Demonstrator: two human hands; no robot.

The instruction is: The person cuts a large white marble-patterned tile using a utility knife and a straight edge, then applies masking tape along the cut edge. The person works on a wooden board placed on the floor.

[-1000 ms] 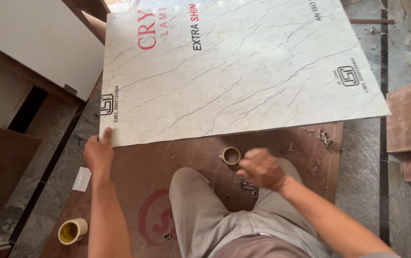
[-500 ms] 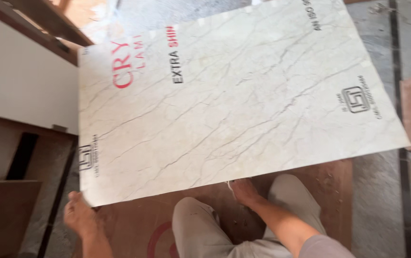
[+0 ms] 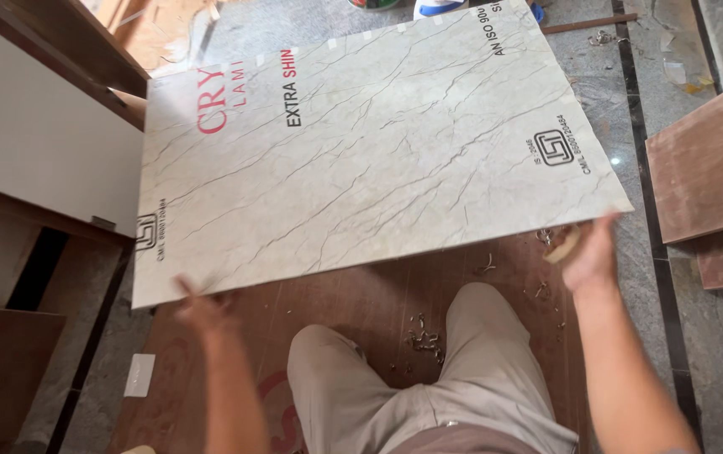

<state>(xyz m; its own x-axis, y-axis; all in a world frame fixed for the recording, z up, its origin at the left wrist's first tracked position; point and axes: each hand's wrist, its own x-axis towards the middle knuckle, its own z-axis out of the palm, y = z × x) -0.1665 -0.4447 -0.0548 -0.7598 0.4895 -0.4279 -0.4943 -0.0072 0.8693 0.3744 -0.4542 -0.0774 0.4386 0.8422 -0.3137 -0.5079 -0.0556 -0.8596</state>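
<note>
Printed marks on the big marble-look sheet, and a small white tag on the floor

The pale, grey-veined laminate sheet carries red and black lettering near its far-left end, plus a square black emblem with small print at the near-left corner and another near the right edge. A small white rectangular label lies on the brown board below the sheet's left corner.
</note>
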